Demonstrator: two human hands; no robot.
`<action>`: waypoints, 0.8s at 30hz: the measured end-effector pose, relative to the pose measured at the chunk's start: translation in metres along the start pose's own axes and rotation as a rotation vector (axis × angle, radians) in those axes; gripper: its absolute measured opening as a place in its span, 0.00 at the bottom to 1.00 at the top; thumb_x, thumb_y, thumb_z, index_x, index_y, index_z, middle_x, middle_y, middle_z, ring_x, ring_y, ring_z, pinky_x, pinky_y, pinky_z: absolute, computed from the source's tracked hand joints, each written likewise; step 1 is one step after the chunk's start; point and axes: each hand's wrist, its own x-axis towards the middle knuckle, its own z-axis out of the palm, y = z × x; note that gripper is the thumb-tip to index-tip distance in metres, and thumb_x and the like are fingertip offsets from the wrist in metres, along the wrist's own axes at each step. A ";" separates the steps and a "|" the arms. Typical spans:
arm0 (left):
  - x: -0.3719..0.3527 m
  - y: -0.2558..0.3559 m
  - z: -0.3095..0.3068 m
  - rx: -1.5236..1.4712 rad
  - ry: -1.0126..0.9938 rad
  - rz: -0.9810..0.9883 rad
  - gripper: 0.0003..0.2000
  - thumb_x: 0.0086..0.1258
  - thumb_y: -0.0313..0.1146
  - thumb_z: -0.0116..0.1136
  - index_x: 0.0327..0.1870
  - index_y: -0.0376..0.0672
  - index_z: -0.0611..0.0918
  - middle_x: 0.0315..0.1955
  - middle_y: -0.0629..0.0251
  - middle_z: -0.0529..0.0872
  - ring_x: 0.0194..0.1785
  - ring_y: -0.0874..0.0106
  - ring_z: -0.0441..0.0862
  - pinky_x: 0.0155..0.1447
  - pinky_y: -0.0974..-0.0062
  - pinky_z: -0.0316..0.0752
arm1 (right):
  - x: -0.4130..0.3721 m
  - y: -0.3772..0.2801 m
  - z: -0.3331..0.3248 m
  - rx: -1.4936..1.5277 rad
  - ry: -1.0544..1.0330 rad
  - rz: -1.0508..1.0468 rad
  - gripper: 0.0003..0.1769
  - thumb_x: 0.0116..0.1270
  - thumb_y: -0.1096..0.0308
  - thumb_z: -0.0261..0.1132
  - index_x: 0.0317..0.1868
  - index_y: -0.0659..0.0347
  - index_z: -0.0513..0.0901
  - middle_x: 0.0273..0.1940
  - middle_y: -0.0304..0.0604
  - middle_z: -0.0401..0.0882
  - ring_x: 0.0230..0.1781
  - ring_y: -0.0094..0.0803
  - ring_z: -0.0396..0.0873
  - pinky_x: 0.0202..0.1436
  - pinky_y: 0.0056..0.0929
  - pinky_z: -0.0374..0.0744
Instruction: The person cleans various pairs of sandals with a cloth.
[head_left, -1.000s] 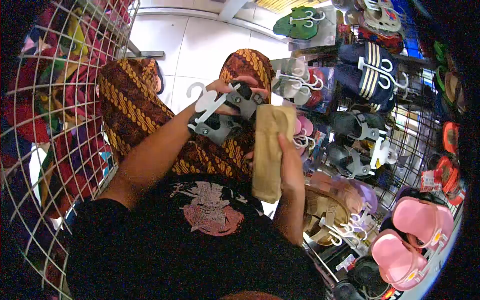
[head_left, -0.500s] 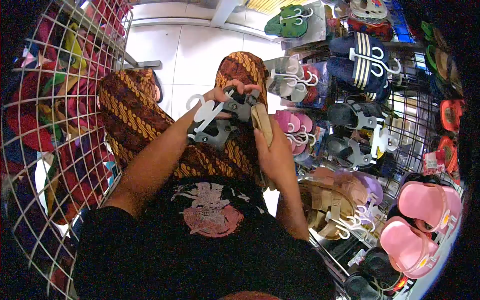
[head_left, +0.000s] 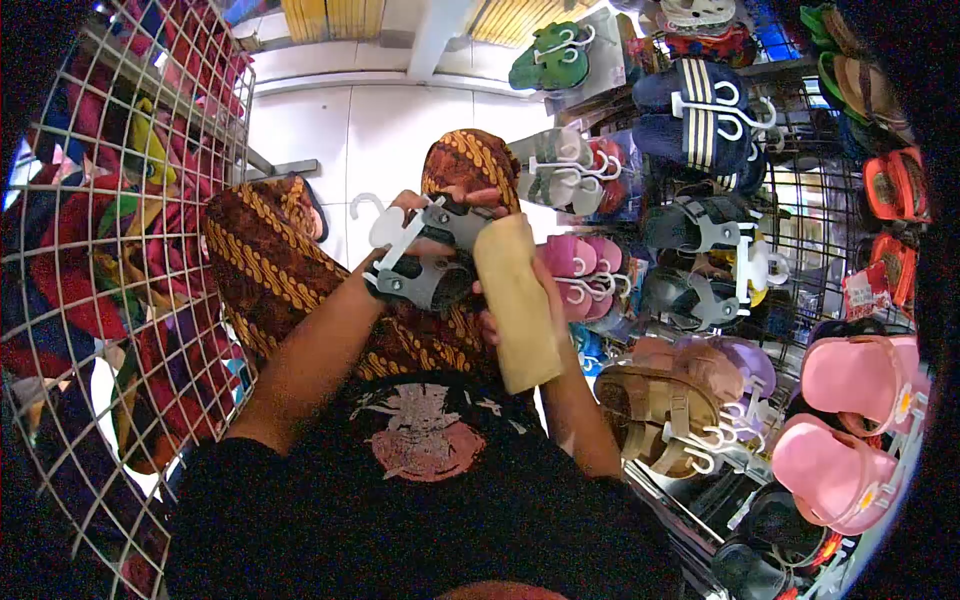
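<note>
My left hand (head_left: pixel 408 201) is closed on a pair of grey and black sandals (head_left: pixel 432 284), held over my lap. A white plastic hanger (head_left: pixel 398 242) with a hook is clipped to their left side. Just right of the sandals, my right hand (head_left: pixel 550 300) grips a long beige pad (head_left: pixel 520 310), its broad face toward me. Fingertips show at the pad's left edge, and the rest of that hand is partly behind it. The pad's upper end overlaps the nearer part of the upper sandal.
Racks of hanging footwear stand close on my right, with navy striped slippers (head_left: pixel 700 115), pink clogs (head_left: pixel 835 470) and brown sandals (head_left: pixel 660 415). A wire grid (head_left: pixel 130 270) with colourful fabric behind it rises on my left. White floor tiles (head_left: pixel 385 140) lie ahead.
The beige pad has turned from its narrow edge to its broad face and come nearer to me. The sandals stay in my left hand. The view has shifted slightly.
</note>
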 end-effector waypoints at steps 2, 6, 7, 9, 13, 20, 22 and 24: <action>-0.001 0.000 -0.002 -0.008 0.009 -0.002 0.16 0.58 0.30 0.61 0.48 0.47 0.75 0.73 0.49 0.61 0.75 0.58 0.62 0.76 0.57 0.60 | 0.002 -0.002 -0.044 0.101 -0.392 -0.090 0.43 0.69 0.25 0.42 0.71 0.49 0.65 0.58 0.52 0.76 0.30 0.52 0.75 0.30 0.50 0.73; 0.001 -0.001 -0.006 -0.023 0.024 -0.004 0.16 0.59 0.32 0.60 0.49 0.47 0.75 0.72 0.49 0.61 0.75 0.57 0.62 0.76 0.56 0.61 | 0.006 -0.001 -0.056 0.188 -0.375 -0.181 0.43 0.68 0.29 0.48 0.71 0.52 0.64 0.60 0.55 0.74 0.37 0.55 0.80 0.30 0.56 0.82; 0.002 0.000 -0.006 -0.029 0.024 -0.003 0.16 0.59 0.32 0.60 0.49 0.47 0.75 0.72 0.49 0.61 0.75 0.57 0.62 0.76 0.56 0.61 | 0.009 0.003 -0.045 0.202 -0.390 -0.225 0.44 0.68 0.29 0.49 0.73 0.51 0.63 0.62 0.54 0.73 0.39 0.56 0.80 0.32 0.57 0.83; 0.002 0.001 -0.005 -0.042 0.033 -0.001 0.16 0.59 0.33 0.59 0.49 0.47 0.76 0.72 0.48 0.62 0.75 0.56 0.62 0.76 0.56 0.61 | 0.007 0.005 -0.024 0.218 -0.368 -0.294 0.44 0.68 0.30 0.50 0.74 0.51 0.60 0.66 0.54 0.70 0.41 0.56 0.81 0.34 0.56 0.84; 0.000 0.004 0.000 -0.066 0.049 0.005 0.15 0.60 0.34 0.59 0.49 0.46 0.76 0.72 0.48 0.62 0.75 0.56 0.62 0.76 0.55 0.61 | -0.004 0.009 0.007 0.160 -0.231 -0.377 0.44 0.68 0.31 0.51 0.77 0.46 0.58 0.74 0.50 0.60 0.44 0.52 0.79 0.39 0.51 0.80; 0.000 0.003 0.001 -0.068 0.041 -0.009 0.15 0.61 0.36 0.57 0.49 0.46 0.77 0.71 0.47 0.63 0.75 0.54 0.62 0.75 0.53 0.62 | -0.017 0.019 0.023 -0.018 -0.078 -0.514 0.43 0.68 0.37 0.51 0.77 0.49 0.57 0.77 0.50 0.56 0.48 0.52 0.81 0.40 0.47 0.81; 0.000 0.001 0.000 -0.069 0.040 -0.013 0.15 0.61 0.37 0.57 0.49 0.46 0.77 0.71 0.47 0.64 0.75 0.54 0.62 0.75 0.52 0.62 | -0.018 0.018 0.028 0.007 -0.102 -0.499 0.42 0.68 0.37 0.50 0.77 0.49 0.58 0.77 0.51 0.57 0.49 0.52 0.81 0.40 0.48 0.81; 0.001 0.000 0.000 -0.075 0.041 -0.015 0.15 0.62 0.38 0.56 0.49 0.46 0.77 0.71 0.47 0.64 0.75 0.54 0.62 0.75 0.52 0.62 | -0.018 0.017 0.033 0.019 -0.135 -0.491 0.42 0.68 0.37 0.50 0.77 0.49 0.58 0.76 0.52 0.58 0.51 0.53 0.80 0.41 0.48 0.80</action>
